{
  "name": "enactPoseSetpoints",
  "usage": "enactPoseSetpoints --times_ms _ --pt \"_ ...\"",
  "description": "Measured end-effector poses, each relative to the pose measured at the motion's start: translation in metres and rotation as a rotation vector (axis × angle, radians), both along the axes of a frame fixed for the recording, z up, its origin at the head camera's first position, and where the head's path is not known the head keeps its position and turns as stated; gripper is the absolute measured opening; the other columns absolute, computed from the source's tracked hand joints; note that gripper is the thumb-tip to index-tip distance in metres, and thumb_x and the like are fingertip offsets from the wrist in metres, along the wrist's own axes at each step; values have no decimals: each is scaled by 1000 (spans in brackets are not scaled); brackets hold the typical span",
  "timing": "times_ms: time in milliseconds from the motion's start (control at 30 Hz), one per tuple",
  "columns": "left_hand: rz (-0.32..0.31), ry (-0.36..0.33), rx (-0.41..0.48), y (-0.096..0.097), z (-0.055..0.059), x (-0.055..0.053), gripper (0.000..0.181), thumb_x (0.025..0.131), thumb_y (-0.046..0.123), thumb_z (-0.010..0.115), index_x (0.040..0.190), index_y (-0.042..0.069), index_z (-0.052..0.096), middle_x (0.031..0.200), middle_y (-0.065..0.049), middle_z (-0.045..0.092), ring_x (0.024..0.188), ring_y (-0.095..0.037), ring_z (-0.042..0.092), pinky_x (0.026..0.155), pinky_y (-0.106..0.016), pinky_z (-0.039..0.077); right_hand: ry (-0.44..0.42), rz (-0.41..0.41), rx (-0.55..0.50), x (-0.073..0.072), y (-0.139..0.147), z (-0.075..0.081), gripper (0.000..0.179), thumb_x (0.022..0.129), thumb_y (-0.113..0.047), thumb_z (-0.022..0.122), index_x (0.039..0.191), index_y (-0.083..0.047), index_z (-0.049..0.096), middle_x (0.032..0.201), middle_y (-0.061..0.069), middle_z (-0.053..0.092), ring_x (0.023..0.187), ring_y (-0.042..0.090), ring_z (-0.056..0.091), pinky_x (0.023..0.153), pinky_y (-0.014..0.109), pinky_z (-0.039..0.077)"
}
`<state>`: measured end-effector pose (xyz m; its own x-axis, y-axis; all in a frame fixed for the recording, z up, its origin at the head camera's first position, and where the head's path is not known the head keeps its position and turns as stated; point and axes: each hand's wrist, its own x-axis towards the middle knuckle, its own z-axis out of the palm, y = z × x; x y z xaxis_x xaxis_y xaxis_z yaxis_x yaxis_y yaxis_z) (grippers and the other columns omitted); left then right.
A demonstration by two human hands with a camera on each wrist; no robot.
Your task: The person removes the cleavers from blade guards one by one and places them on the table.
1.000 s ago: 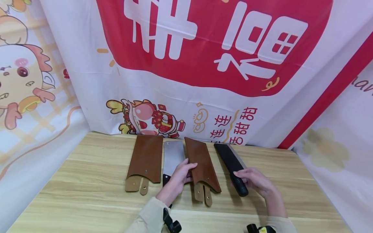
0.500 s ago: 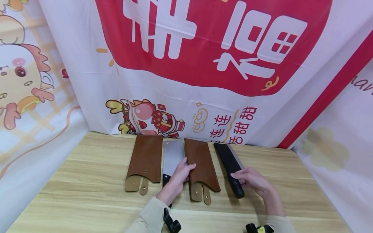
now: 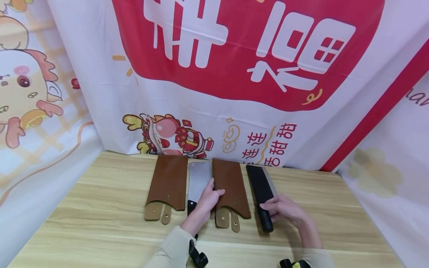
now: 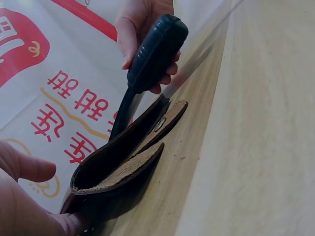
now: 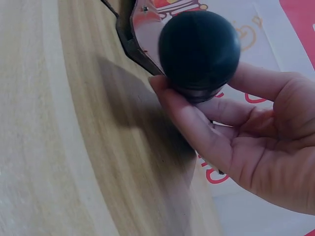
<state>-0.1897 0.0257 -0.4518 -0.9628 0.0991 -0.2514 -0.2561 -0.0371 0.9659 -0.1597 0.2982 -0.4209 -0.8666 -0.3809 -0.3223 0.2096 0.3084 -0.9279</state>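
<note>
My left hand point(image 3: 208, 199) holds the left edge of a brown leather knife sheath point(image 3: 230, 182), thumb over the top and fingers underneath. The sheath's mouth and two tan flaps face me, and it gapes in the left wrist view. My right hand point(image 3: 283, 209) grips the black handle point(image 5: 199, 54) of a knife point(image 3: 260, 182) with a dark, broad blade and a silver edge, lying just right of that sheath. Left of my left hand lies a silver cleaver point(image 3: 199, 178), its handle mostly hidden by my hand and forearm.
Another brown sheath point(image 3: 169, 182) lies flat left of the cleaver, its flaps towards me. All of these sit near the back of a wooden table point(image 3: 100, 223). A printed cloth point(image 3: 201, 89) hangs right behind, with more cloth at both sides.
The right hand has moved left and swung the knife's handle end left, so the knife lies straighter. The held sheath's mouth end has also turned left, closer to the cleaver.
</note>
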Motion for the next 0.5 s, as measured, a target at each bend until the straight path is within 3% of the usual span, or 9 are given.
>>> enactPoseSetpoints --times_ms 267,500 --pt "0 34 -46 2 1 0 72 100 9 56 161 -7 21 165 -29 22 153 -45 18 124 -56 16 60 32 113 2 -7 0 27 100 -13 66 99 13 71 79 14 74 70 19 72 68 37 63" --pt "12 68 -80 2 6 2 68 103 11 53 160 -7 21 165 -29 22 154 -43 18 124 -55 16 137 -29 266 10 -20 12 26 99 -12 67 88 11 70 72 16 71 62 29 72 60 45 63"
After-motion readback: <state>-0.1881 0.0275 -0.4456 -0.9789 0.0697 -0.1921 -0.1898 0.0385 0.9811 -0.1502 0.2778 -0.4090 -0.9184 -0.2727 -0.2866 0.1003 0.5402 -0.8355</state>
